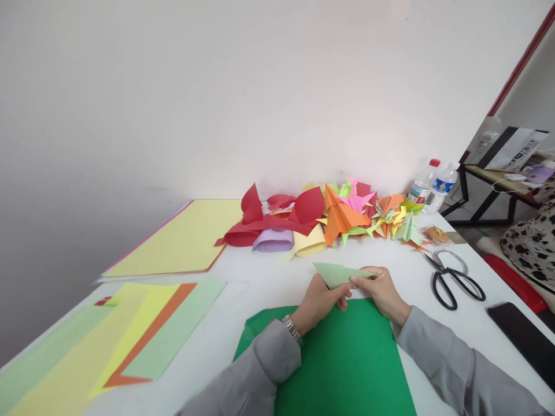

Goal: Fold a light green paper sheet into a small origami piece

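A piece of folded pale green paper (333,274) is held between both hands, a little above the far edge of a large green sheet (347,358). My left hand (318,303), with a metal watch at the wrist, grips the paper's lower edge between thumb and fingers. At the paper's right end, my right hand (384,292) pinches it, thumb in front. Part of the paper is hidden behind the fingers. Beyond the hands lie a yellow paper roll (310,242) and a purple paper roll (273,241).
Folded paper shapes, among them an orange one (342,216) and red pieces (303,208), pile against the wall. Coloured sheets (173,335) and a yellow stack (182,234) lie left. Scissors (455,280), a black phone-like slab (524,335) and bottles (440,188) are right. A person in patterned clothing (531,237) sits beyond.
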